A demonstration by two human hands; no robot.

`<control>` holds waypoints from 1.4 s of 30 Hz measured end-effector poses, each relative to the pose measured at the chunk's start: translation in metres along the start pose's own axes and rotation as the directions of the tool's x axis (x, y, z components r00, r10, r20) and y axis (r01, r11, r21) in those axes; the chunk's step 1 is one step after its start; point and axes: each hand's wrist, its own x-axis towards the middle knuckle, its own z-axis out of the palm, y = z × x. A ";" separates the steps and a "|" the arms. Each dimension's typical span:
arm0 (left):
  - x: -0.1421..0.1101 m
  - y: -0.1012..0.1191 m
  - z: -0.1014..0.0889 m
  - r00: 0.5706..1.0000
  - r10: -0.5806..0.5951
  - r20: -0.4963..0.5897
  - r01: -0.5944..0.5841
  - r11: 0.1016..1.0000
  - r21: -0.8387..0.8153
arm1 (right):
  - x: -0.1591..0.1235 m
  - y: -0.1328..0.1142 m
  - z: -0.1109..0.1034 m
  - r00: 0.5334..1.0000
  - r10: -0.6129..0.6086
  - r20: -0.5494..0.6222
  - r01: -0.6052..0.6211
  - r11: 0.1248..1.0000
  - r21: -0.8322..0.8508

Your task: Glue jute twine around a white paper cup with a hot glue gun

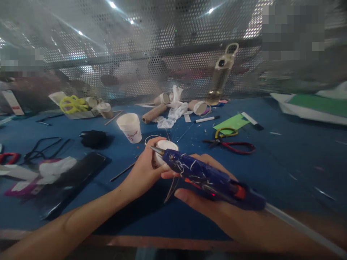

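My left hand [146, 162] is wrapped round a white paper cup [168, 145], which lies partly hidden behind the fingers and the tool. In my right hand [200, 198] is a dark blue hot glue gun [203, 173] with a small red light lit and a clear glue stick [303, 225] coming out of its back end. Its metal nozzle [157, 150] points left, just over the cup and near my left thumb side. A thin loop of cord or wire [171, 189] hangs below the cup.
A stack of paper cups [130, 127] stands beyond my left hand. Red-and-yellow-handled scissors [230, 141] lie right, near green paper [230, 122]. Cardboard tubes [154, 113], a tall bottle [219, 77] and a perforated metal screen [151, 57] are behind. A black pouch [81, 168] lies left.
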 end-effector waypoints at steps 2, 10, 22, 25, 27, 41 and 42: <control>-0.002 0.002 0.001 1.000 -0.011 0.022 0.011 1.000 -0.007 | 0.001 -0.001 -0.003 0.996 0.087 0.036 -0.089 0.995 0.051; -0.002 -0.002 0.000 0.997 -0.004 0.074 0.006 1.000 -0.025 | 0.011 0.017 -0.019 0.978 0.008 -0.206 -0.018 0.999 -0.049; 0.002 -0.003 0.005 0.994 -0.060 0.093 0.069 0.993 -0.094 | 0.013 0.034 -0.041 0.968 0.023 -0.249 -0.072 0.979 -0.191; 0.001 -0.005 0.005 0.995 -0.046 0.091 0.053 0.995 -0.080 | 0.013 0.040 -0.042 0.967 0.013 -0.253 -0.063 0.980 -0.191; 0.001 -0.005 0.005 0.995 -0.050 0.087 0.054 0.997 -0.054 | 0.013 0.042 -0.042 0.968 0.032 -0.249 -0.077 0.982 -0.172; -0.002 0.003 0.007 0.973 -0.187 0.135 0.205 0.970 -0.134 | 0.024 0.053 -0.043 0.926 0.373 -0.053 -0.365 0.923 0.125; -0.002 0.002 0.007 0.971 -0.198 0.133 0.216 0.966 -0.142 | 0.024 0.055 -0.043 0.923 0.381 -0.058 -0.370 0.918 0.143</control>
